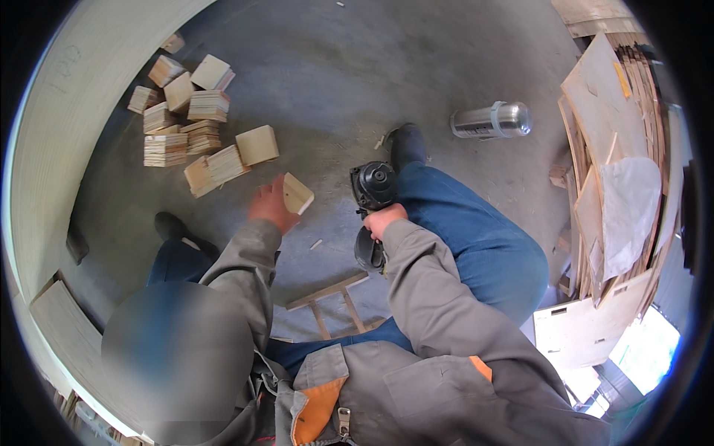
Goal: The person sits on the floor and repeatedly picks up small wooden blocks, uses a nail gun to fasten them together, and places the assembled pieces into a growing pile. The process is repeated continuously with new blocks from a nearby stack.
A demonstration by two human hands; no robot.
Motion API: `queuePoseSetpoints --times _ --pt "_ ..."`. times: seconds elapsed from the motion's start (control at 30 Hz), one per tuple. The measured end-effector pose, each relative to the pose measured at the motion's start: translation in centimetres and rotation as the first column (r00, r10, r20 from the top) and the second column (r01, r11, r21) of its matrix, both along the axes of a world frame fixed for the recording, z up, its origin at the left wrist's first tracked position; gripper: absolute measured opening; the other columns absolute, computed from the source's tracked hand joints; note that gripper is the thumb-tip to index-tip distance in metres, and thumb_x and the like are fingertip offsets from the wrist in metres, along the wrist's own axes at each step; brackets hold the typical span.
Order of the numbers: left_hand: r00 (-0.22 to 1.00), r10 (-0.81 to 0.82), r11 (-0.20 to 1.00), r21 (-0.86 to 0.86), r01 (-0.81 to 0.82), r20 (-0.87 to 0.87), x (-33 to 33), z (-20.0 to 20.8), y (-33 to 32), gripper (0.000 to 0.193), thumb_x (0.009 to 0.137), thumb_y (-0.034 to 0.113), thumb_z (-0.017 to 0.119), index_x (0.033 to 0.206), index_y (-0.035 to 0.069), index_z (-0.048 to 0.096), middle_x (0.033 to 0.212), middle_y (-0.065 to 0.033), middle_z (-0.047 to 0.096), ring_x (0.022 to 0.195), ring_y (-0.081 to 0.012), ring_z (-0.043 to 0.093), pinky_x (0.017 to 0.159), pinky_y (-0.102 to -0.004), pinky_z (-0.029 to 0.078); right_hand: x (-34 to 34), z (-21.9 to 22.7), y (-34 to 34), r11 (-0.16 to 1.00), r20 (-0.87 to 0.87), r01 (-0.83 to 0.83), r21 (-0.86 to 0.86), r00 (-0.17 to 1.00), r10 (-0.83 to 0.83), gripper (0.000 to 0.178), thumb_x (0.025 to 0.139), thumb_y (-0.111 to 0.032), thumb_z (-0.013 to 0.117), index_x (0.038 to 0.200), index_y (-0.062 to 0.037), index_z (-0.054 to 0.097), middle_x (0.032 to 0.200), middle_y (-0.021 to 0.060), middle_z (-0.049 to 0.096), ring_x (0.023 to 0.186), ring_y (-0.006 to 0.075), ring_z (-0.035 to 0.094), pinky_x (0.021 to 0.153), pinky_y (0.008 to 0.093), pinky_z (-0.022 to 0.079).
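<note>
My left hand [269, 203] grips the left edge of a small, pale wooden block [298, 194] with rounded corners, held above the concrete floor. In my right hand [387, 218] is a black power tool that looks like a nail gun [374, 186]; the fingers wrap round its grip. The tool's round cap faces up, and a second rounded black part shows below the hand. A little beyond the left hand, a loose wooden block [257, 145] lies at the near end of several stacks of similar blocks [165, 149].
A steel thermos flask [491, 120] lies on its side beyond my right leg. Wooden boards and sheets [610, 104] stand along the right. A small wooden frame [327, 291] rests between my legs. A pale panel [56, 149] curves along the left. A blurred patch hides the lower left.
</note>
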State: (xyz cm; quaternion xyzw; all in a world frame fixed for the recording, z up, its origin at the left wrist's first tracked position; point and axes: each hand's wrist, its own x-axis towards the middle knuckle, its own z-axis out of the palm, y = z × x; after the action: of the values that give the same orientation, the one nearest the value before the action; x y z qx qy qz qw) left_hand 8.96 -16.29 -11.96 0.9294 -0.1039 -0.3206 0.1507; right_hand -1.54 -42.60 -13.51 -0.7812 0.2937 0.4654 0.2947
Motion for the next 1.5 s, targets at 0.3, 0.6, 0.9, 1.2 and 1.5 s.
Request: queuePoseSetpoints --times 0.3,0.6,0.9,1.2,1.5 --pt "0.993 0.102 0.995 -0.013 -0.103 -0.059 -0.8 5.9 3.3 0.097 0.060 0.033 0.084 0.146 0.015 0.043 0.128 -0.0211 0.058 0.120 -0.0381 0.057 0.103 -0.0431 0.048 -0.1 -0.6 -0.2 0.994 0.112 0.097 0.050 0.988 -0.102 0.013 0.075 -0.011 0.071 0.070 0.0009 0.067 0.063 0.0126 0.068 0.052 0.0218 0.065 0.051 0.0364 0.052" --pt "0.903 0.112 0.993 -0.072 -0.090 0.414 2.8 20.8 11.3 0.087 0.059 0.032 0.084 0.138 0.013 0.050 0.119 -0.0224 0.061 0.113 -0.0383 0.060 0.099 -0.0435 0.050 1.2 0.8 2.1 0.933 0.060 0.355 0.059 0.932 -0.358 0.008 0.076 -0.006 0.070 0.075 0.0020 0.067 0.064 0.0133 0.065 0.049 0.0232 0.060 0.048 0.0408 0.049" --pt "0.589 0.402 0.888 -0.142 -0.437 0.701 -4.9 32.6 27.2 0.087 0.060 0.036 0.082 0.135 0.003 0.053 0.122 -0.0252 0.060 0.116 -0.0373 0.058 0.101 -0.0412 0.048 1.0 -1.0 0.5 0.841 0.029 0.493 0.225 0.859 -0.511 0.013 0.082 -0.008 0.062 0.072 0.0000 0.061 0.062 0.0120 0.056 0.047 0.0232 0.053 0.045 0.0404 0.045" --pt "0.544 0.640 0.552 0.167 -0.817 0.543 -33.3 23.1 37.7 0.077 0.063 0.030 0.081 0.130 0.003 0.054 0.123 -0.0248 0.059 0.120 -0.0406 0.055 0.104 -0.0446 0.045 0.8 -1.4 1.3 0.887 0.045 0.423 0.185 0.898 -0.438 0.012 0.082 -0.007 0.060 0.072 0.0004 0.061 0.063 0.0108 0.057 0.049 0.0225 0.054 0.048 0.0400 0.045" --pt "0.025 0.757 -0.473 0.573 -0.669 0.653 -58.1 34.7 49.2 0.072 0.070 0.036 0.080 0.131 0.007 0.057 0.137 -0.0191 0.057 0.129 -0.0309 0.055 0.108 -0.0397 0.045 1.4 -0.8 1.2 0.925 0.087 0.353 0.137 0.926 -0.367 0.012 0.082 -0.007 0.061 0.073 0.0015 0.061 0.065 0.0121 0.059 0.050 0.0233 0.055 0.048 0.0409 0.046"
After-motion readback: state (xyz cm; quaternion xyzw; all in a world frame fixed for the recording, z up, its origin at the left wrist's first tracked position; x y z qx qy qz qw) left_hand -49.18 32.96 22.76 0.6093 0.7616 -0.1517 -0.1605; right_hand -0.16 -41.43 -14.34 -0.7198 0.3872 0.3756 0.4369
